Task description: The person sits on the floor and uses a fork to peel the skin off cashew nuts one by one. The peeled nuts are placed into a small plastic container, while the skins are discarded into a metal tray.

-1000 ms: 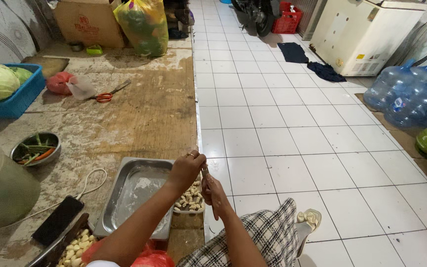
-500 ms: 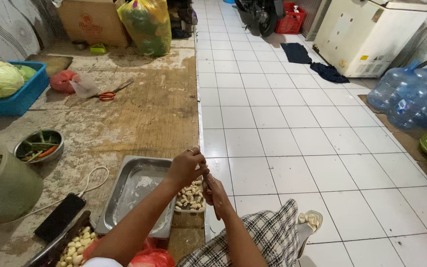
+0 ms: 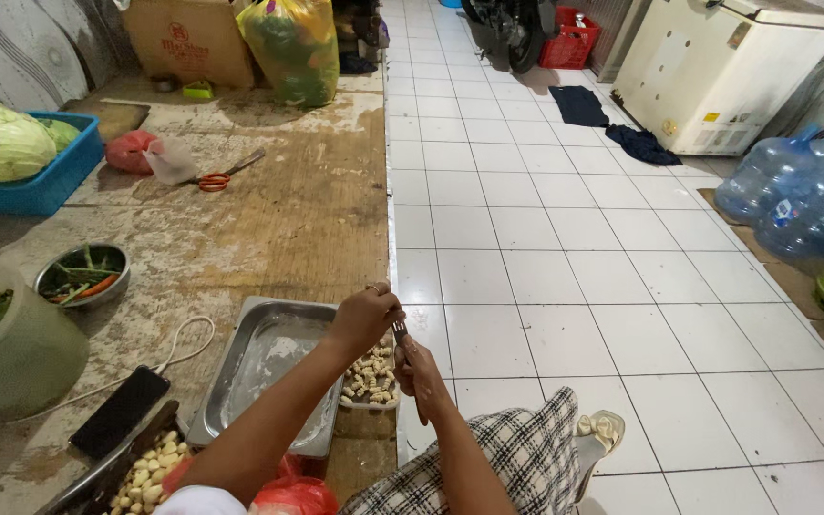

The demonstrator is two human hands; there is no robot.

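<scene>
Left hand pinches a small dough piece against the fork gripped in the closed right hand, above the small tray of shaped pieces (beside the steel pan); roll gently, releasing over the tray.

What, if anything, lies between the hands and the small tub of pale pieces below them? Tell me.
Nothing visible. The left hand and right hand hold a small metal tool right above the tub of pale pieces, beside the steel tray.

The tray sits at 9 o'clock of the hands. A phone lies at its 9 o'clock. Scissors lie far off at 12 o'clock.
</scene>
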